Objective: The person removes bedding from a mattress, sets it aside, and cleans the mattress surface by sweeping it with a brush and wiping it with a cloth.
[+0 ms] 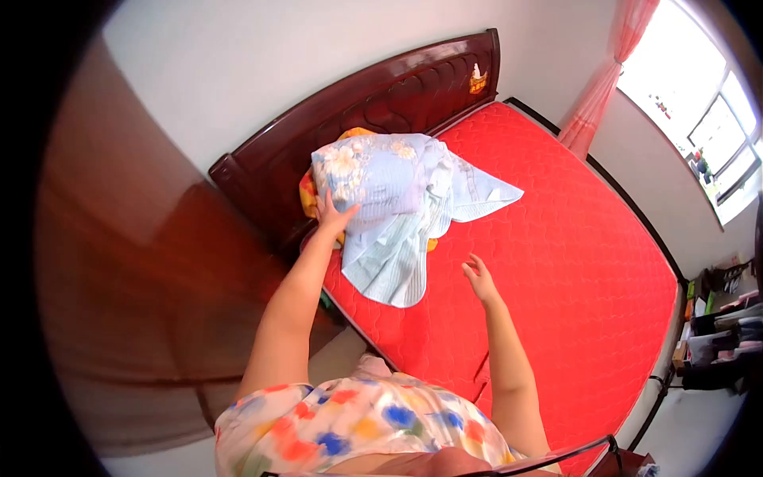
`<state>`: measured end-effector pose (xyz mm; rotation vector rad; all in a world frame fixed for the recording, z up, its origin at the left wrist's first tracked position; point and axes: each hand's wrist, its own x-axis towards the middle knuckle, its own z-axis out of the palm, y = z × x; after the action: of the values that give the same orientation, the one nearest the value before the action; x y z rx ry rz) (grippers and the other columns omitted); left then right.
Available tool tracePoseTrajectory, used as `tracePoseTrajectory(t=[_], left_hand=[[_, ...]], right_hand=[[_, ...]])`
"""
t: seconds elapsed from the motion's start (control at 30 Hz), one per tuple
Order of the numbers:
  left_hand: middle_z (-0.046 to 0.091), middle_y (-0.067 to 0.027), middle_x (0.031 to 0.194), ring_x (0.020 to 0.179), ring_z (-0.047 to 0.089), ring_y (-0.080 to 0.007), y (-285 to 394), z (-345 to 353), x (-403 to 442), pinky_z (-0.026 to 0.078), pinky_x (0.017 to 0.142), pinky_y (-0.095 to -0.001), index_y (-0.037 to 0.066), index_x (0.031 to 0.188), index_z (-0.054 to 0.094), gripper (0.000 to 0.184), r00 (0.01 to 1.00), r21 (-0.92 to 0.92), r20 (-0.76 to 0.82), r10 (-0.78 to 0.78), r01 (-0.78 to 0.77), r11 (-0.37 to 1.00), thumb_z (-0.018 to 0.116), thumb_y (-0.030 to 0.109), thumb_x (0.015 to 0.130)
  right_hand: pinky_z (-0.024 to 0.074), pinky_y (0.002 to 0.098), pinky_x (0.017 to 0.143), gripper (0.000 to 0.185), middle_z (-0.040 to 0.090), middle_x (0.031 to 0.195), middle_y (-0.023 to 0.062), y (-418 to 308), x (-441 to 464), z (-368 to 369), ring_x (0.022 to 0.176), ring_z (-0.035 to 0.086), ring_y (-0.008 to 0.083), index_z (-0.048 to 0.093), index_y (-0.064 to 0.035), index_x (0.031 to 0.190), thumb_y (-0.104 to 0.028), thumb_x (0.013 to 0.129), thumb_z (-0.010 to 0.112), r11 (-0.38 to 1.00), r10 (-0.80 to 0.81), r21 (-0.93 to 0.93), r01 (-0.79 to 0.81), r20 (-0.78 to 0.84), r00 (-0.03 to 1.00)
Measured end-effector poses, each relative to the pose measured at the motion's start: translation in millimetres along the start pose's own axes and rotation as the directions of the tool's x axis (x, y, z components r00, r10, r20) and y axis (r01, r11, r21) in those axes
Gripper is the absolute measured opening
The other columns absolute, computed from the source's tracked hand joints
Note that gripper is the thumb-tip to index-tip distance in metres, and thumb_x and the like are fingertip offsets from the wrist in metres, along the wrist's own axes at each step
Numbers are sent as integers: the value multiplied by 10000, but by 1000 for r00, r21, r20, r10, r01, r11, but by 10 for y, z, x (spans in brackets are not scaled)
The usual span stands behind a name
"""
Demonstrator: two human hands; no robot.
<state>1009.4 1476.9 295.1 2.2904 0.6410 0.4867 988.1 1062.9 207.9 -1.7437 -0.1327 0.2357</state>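
Head view — left hand point(331, 215) on bedding point(393, 179), right hand point(478, 280) mid-air, both spread — orange cloth point(307, 196) half-hidden.

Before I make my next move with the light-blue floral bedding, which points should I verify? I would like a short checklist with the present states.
1. Left hand at the light-blue floral bedding: ok, it appears to touch the near left side.
2. Right hand at the bedding: not ok, apart from it, above the red quilted mattress.
3. Bedding spread flat: not ok, bunched with loose flaps.
4. Orange-yellow cloth underneath, its full shape: cannot tell, mostly covered.
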Motion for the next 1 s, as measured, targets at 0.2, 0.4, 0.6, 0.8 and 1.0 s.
tracePoseTrajectory(t=[0.2, 0.4, 0.6, 0.8, 1.0], left_hand=[[-37, -117, 1465, 1331, -15, -383, -91, 404, 1952, 163, 1024, -569, 260, 1406, 46, 1144, 980, 316, 83, -182, 148, 937, 742, 548, 545], [-42, -112, 1468, 1338, 27, -363, -764, 962, 2793, 143, 1055, -508, 267, 1407, 30, 1152, 943, 489, 163, -291, 179, 854, 734, 559, 544], [109, -137, 1452, 1330, 124, -320, -1636, 1732, 3030, 177, 1071, -405, 155, 1401, 130, 1059, 929, 376, 341, -141, 3, 927, 705, 532, 595], [322, -191, 1362, 1255, 313, -329, -2268, 2167, 3218, 288, 1018, -368, 23, 1348, 221, 978, 888, 113, 458, -28, -27, 993, 728, 433, 619], [376, -189, 1330, 1217, 375, -311, -1996, 2133, 3111, 317, 988, -338, 23, 1332, 267, 845, 874, 73, 473, -110, 86, 994, 700, 357, 688]], right_hand=[[395, 359, 907, 648, 396, 1284, 192, 198, 828, 377, 1104, 473, 254, 280, -55, 1343, -320, 840, 590, 977, 208, -19, -213, -134, 969], [308, 399, 990, 776, 292, 1337, 260, 388, 2224, 956, 1222, 340, 330, 182, -1, 1363, -338, 815, 616, 988, 108, -95, -124, -160, 981], [241, 405, 1036, 991, 230, 1363, 285, 702, 4657, 1330, 1264, 259, 379, 175, 47, 1346, -468, 678, 695, 965, -149, -243, 103, -179, 973], [277, 415, 1021, 1110, 202, 1366, 312, 1046, 5841, 2128, 1267, 232, 438, 88, -163, 1406, -603, 575, 678, 845, 54, -527, -85, -74, 996], [353, 402, 967, 1072, 362, 1288, 293, 1633, 5996, 2198, 1188, 395, 391, 105, -43, 1386, -645, 642, 589, 837, 222, -538, -95, 176, 959]])
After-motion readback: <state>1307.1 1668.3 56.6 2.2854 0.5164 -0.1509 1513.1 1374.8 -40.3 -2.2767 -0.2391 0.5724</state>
